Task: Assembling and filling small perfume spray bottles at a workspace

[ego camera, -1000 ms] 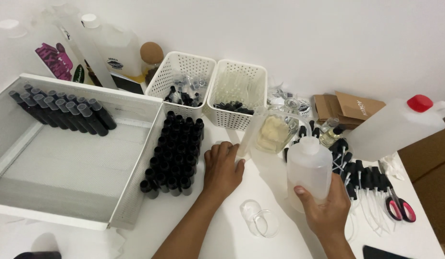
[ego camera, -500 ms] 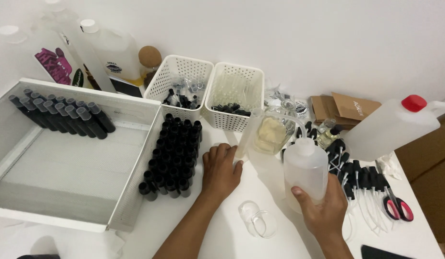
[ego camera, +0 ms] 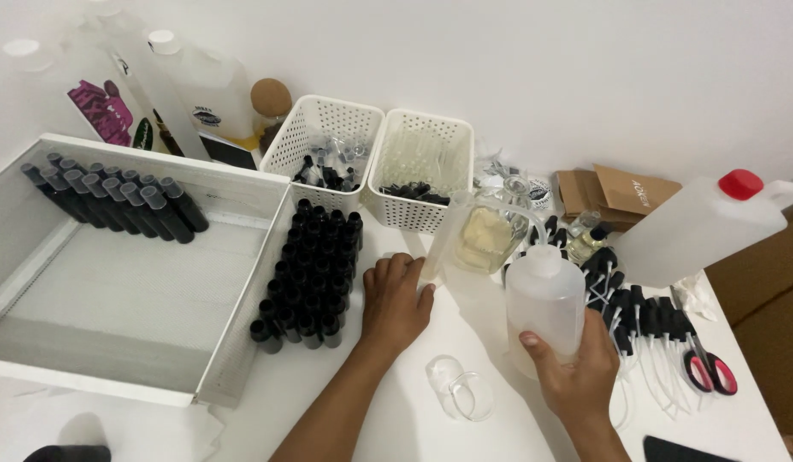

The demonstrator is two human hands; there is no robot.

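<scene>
Fingers (ego camera: 533,340) wrap translucent plastic squeeze bottle (ego camera: 544,299).

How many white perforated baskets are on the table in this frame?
2. The left basket stands behind the block of small black bottles; the right basket touches it, behind the left hand. The right hand holds a squeeze bottle. No others show.

Right hand (ego camera: 576,372) and squeeze bottle (ego camera: 544,304) slightly lower, nearer the table edge.
</scene>
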